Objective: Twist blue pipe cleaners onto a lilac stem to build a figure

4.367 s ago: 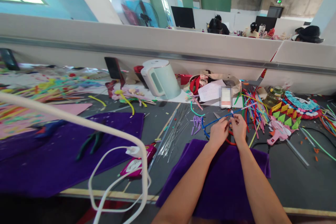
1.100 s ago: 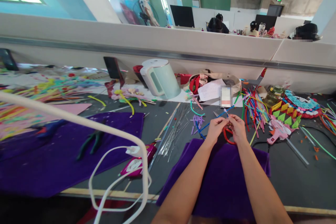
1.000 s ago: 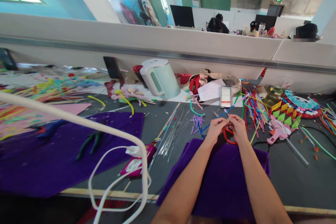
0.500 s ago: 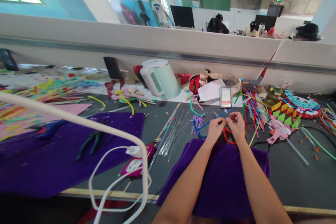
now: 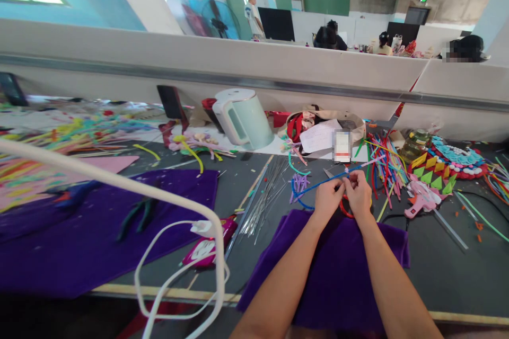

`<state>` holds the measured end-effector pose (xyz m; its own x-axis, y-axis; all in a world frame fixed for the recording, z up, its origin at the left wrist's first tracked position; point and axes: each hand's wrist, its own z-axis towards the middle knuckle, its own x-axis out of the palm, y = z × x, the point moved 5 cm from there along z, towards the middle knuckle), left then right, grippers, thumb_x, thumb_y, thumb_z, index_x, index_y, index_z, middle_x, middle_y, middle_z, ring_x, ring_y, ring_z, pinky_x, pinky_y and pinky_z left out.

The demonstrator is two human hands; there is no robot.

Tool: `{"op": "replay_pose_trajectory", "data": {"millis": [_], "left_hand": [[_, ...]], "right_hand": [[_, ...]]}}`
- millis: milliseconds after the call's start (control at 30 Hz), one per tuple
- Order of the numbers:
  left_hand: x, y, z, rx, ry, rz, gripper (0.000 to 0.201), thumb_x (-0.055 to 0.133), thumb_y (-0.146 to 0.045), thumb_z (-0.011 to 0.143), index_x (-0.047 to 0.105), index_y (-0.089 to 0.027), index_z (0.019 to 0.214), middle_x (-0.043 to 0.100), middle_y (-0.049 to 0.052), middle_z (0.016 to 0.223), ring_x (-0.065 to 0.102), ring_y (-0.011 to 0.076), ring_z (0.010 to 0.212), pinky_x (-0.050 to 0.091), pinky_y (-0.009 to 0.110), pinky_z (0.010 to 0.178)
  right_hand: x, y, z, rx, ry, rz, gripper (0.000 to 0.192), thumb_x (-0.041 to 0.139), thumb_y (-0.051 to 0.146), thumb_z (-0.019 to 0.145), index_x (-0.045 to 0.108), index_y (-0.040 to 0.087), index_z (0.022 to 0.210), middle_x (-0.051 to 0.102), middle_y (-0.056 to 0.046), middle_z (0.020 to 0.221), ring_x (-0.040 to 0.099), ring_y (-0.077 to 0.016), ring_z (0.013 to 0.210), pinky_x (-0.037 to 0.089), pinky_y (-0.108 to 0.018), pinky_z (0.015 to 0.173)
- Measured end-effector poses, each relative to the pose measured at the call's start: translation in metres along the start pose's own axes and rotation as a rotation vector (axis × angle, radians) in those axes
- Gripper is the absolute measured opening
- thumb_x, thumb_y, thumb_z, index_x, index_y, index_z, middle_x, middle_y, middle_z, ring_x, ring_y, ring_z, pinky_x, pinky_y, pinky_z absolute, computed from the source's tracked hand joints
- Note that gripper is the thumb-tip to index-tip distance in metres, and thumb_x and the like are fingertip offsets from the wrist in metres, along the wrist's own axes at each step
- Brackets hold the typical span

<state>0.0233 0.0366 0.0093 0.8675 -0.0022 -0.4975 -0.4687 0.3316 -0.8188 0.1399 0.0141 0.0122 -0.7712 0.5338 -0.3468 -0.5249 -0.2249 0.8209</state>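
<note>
Both hands meet just beyond the far edge of the purple cloth point(image 5: 342, 270). From my seat I see the left hand point(image 5: 328, 200) with its fingers pinched shut on a blue pipe cleaner point(image 5: 318, 186), and the right hand point(image 5: 359, 194) closed on the same blue pipe cleaner right beside it, fingertips of the two hands nearly touching. That pipe cleaner runs from the pinch out to the left, where it loops down onto the grey table point(image 5: 437, 254) near a few purple scraps point(image 5: 298, 183), and a short length carries on up to the right past my knuckles. Under the right hand lies a red loop point(image 5: 345, 212) of the same stuff; whether the hand touches it I cannot tell.

To the left of the hands sits a bundle of thin metal wires point(image 5: 266, 196), fanned toward the near edge. To the right lies a heap of coloured pipe cleaners point(image 5: 384, 161), then a pink glue gun point(image 5: 421, 202), and beyond that a round fuzzy piece point(image 5: 453, 161) with green and yellow triangles. Behind the hands are a sheet of paper point(image 5: 320, 136) and a pale green kettle point(image 5: 242, 119) against the low white wall point(image 5: 238, 71). Far left, pliers point(image 5: 137, 214) rest on a second purple cloth point(image 5: 99, 233), and a white cable point(image 5: 175, 275) curls in the foreground.
</note>
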Motion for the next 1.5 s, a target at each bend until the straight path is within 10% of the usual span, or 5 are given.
{"op": "replay_pose_trajectory", "data": {"millis": [800,1200,1500], "left_hand": [[0.0,0.018,0.007,-0.151,-0.022,-0.356,0.025,0.053,-0.03,0.072,0.058,-0.015,0.054,0.052,-0.002,0.048,0.042,0.0087,0.045,0.029,0.02,0.046],[0.003,0.014,0.003,-0.344,0.003,-0.772,0.029,0.067,-0.038,0.066,0.057,-0.013,0.056,0.05,-0.004,0.044,0.032,0.0031,0.033,0.016,0.018,0.035],[0.004,0.008,0.002,-0.326,0.029,-0.687,0.03,0.067,-0.04,0.068,0.059,-0.013,0.06,0.05,-0.004,0.046,0.036,0.0041,0.035,0.022,0.018,0.035]], "right_hand": [[0.006,0.018,-0.009,-0.283,-0.024,-0.083,0.017,0.047,0.024,0.087,0.059,0.021,0.074,0.061,-0.005,0.086,0.054,-0.0176,0.088,0.041,-0.029,0.076],[0.028,-0.025,-0.004,0.39,-0.015,0.749,0.021,0.059,0.039,0.076,0.053,0.019,0.076,0.063,0.001,0.069,0.05,-0.0087,0.048,0.041,-0.022,0.049],[0.025,-0.027,-0.002,0.455,-0.042,0.871,0.026,0.069,0.037,0.068,0.052,0.018,0.072,0.06,0.005,0.061,0.042,-0.0044,0.043,0.032,-0.017,0.041]]}}
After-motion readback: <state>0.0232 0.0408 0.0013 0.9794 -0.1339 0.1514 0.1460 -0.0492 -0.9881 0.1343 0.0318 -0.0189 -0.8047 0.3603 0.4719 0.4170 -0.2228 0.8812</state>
